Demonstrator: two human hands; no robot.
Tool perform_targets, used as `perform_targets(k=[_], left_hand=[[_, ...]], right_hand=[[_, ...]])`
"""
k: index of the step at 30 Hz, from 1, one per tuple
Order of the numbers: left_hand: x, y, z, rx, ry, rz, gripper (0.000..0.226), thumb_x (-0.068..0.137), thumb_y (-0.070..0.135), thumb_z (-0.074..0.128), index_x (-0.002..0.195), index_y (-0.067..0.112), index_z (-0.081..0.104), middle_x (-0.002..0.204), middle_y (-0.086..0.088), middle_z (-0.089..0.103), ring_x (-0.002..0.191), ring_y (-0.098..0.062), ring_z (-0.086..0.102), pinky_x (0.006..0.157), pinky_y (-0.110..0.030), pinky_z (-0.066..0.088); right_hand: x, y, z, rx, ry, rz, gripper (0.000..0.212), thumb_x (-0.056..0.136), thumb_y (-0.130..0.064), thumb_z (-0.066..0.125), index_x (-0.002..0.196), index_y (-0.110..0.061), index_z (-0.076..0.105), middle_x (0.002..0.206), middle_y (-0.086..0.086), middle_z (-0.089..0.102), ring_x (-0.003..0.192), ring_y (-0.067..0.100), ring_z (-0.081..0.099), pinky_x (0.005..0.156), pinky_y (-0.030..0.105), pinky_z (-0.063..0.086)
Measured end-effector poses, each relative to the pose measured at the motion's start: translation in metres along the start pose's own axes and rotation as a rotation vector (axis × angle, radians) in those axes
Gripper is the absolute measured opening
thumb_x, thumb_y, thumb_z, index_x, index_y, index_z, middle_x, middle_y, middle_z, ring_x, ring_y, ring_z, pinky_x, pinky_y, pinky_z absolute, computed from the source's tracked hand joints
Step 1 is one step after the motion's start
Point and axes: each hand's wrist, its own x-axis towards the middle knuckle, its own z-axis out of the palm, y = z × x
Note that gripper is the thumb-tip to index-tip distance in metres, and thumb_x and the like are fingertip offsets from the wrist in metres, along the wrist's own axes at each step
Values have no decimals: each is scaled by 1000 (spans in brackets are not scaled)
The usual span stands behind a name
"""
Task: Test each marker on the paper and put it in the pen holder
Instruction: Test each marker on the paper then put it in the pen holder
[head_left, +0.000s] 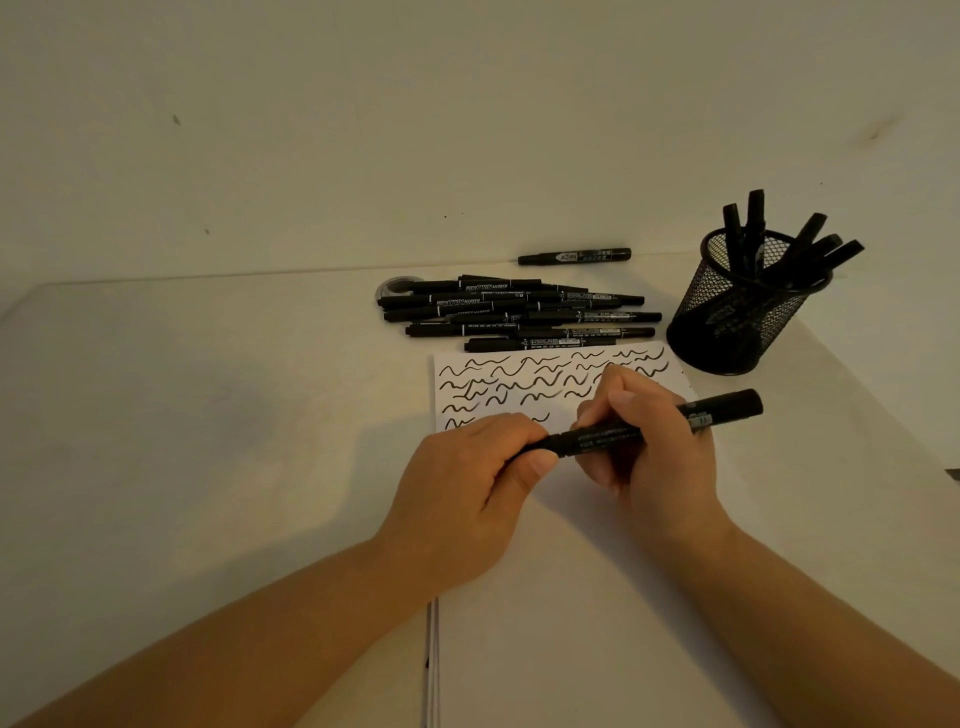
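Observation:
A black marker lies across both my hands above the white paper. My right hand grips its barrel. My left hand pinches its left end, the cap, between thumb and fingers. The paper's upper part carries rows of black wavy test strokes. A pile of several black markers lies just beyond the paper. One more black marker lies alone farther back. The black mesh pen holder stands at the right with several markers sticking out of it.
A roll of clear tape sits at the left end of the marker pile. The pale table spreads wide to the left, its far edge meeting a plain wall. More sheets show under the paper's left edge.

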Motion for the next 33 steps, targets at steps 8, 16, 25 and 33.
perform_targets(k=[8, 16, 25, 33], left_hand=[[-5, 5, 2, -103, -57, 21, 25, 88, 37, 34, 76, 22, 49, 52, 16, 35, 48, -2, 35, 45, -18, 28], [-6, 4, -1, -291, -194, -22, 21, 87, 39, 34, 69, 35, 44, 47, 11, 38, 43, -4, 35, 46, -10, 24], [-2, -3, 0, -367, -238, -66, 24, 85, 45, 36, 70, 35, 53, 50, 9, 40, 45, -8, 36, 45, -19, 29], [13, -8, -23, 27, -6, -137, 26, 80, 56, 34, 69, 38, 50, 50, 12, 48, 51, -7, 46, 47, -15, 30]], right_hand=[[-7, -1, 4, 92, -27, -95, 31, 74, -9, 35, 47, -14, 47, 39, -9, 41, 34, 12, 30, 41, 18, 24], [-9, -4, 4, 56, -122, -203, 26, 70, -19, 42, 49, -4, 45, 43, -14, 40, 36, 8, 32, 42, 15, 26], [-6, -7, -1, -54, -168, -180, 28, 73, -23, 44, 51, -5, 48, 46, -12, 45, 38, 5, 36, 40, 14, 29], [11, -19, -17, -222, 211, -64, 11, 86, -22, 57, 75, -20, 58, 59, -7, 57, 51, 7, 51, 48, 18, 42]])
